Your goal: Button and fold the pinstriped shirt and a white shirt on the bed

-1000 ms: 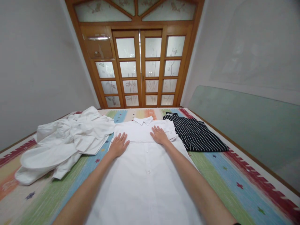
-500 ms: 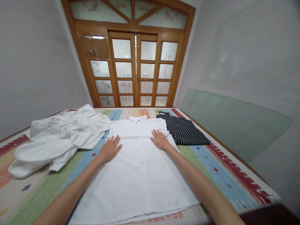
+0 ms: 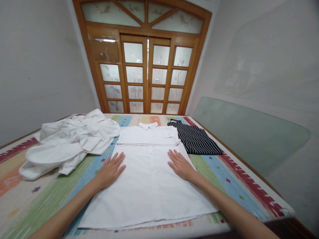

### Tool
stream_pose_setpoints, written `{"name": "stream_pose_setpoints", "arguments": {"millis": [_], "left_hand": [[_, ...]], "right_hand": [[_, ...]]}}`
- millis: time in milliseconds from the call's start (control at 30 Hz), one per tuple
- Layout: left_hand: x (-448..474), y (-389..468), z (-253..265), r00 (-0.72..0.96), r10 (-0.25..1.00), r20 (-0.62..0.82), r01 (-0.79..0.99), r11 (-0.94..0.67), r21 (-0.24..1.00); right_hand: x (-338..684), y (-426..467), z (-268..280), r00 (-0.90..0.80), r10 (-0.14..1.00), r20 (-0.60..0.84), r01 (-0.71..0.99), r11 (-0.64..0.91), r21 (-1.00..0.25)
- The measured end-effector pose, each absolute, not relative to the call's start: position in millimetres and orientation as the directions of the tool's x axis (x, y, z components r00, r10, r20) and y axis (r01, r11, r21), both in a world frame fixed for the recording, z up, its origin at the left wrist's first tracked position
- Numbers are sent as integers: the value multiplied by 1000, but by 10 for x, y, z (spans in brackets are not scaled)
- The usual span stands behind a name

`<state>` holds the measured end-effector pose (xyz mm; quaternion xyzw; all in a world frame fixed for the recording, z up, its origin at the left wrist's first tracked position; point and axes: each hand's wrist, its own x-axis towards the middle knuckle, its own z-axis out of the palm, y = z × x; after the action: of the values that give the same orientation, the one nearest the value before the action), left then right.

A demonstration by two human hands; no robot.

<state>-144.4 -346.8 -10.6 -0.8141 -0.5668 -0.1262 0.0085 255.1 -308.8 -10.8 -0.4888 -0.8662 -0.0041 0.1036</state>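
Observation:
A white button-up shirt point(image 3: 149, 186) lies spread in front of me, its collar at the far end and its buttons down the middle. Folded sleeves form a band across it just below the collar. My left hand point(image 3: 111, 170) rests flat at the shirt's left edge, fingers spread. On the right side of the shirt lies my right hand point(image 3: 181, 164), also flat with its fingers apart. Neither hand grips the cloth.
Crumpled white cloth point(image 3: 74, 136) is heaped on the left. A folded black-and-white striped garment point(image 3: 199, 137) lies at the right. Beneath everything is a colourful striped cover point(image 3: 57, 189). A wooden door with glass panes point(image 3: 149, 73) stands beyond, with walls on both sides.
Both hands have slid back toward me, away from the folded band, and sit lower on the shirt. The view has shifted slightly.

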Motion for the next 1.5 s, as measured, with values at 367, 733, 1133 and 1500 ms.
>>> {"name": "stream_pose_setpoints", "arguments": {"millis": [367, 733, 1133, 1500], "left_hand": [[-1496, -3921, 152, -323, 943, 82, 359, 42, 932], [-1537, -4376, 306, -316, 943, 104, 786, 199, 586], [-1556, -4340, 397, -227, 973, -44, 583, 172, 794], [-1589, -4259, 355, -228, 969, -98, 338, 173, 925]], "right_hand": [[3023, -3788, -248, -282, 850, 444, 870, 422, -255], [3376, -4238, 74, 36, 988, 149, 572, 102, -814], [3549, -4171, 291, -220, 972, -85, 593, 64, -802], [3618, -4348, 367, -276, 945, -178, 667, 55, -743]]}}
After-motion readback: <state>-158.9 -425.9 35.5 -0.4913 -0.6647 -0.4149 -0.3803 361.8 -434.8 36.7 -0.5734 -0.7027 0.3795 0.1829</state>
